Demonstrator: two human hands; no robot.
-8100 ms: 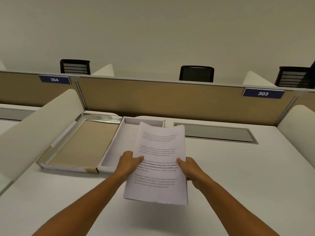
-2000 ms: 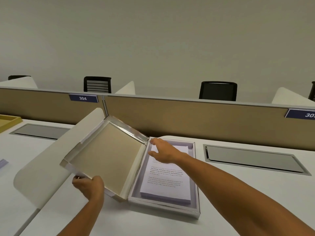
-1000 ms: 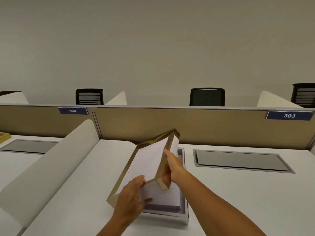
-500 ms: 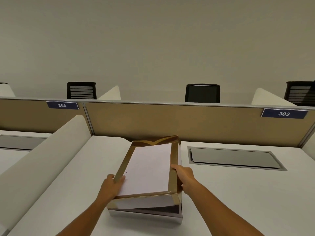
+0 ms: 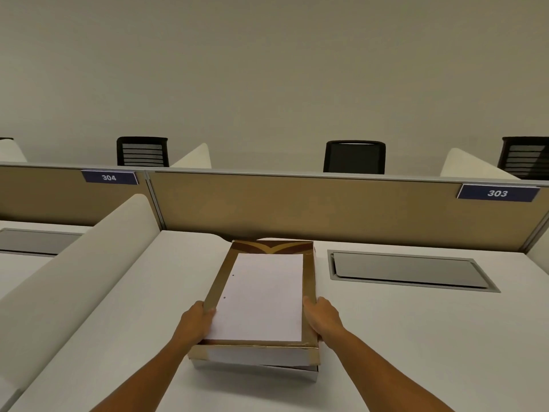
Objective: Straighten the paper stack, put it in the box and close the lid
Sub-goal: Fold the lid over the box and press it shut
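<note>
Both hands are pressing the gold-edged lid down onto the box on the white table: left hand and right hand gripping its side edges. Paper stack hidden, presumably boxed; the near edge is looking not fully seated

Two bare forearms enter from the lower edge, no sleeves, watch, rings or gloves visible; left hand and right hand each show knuckles and short fingers, nothing worn.
</note>
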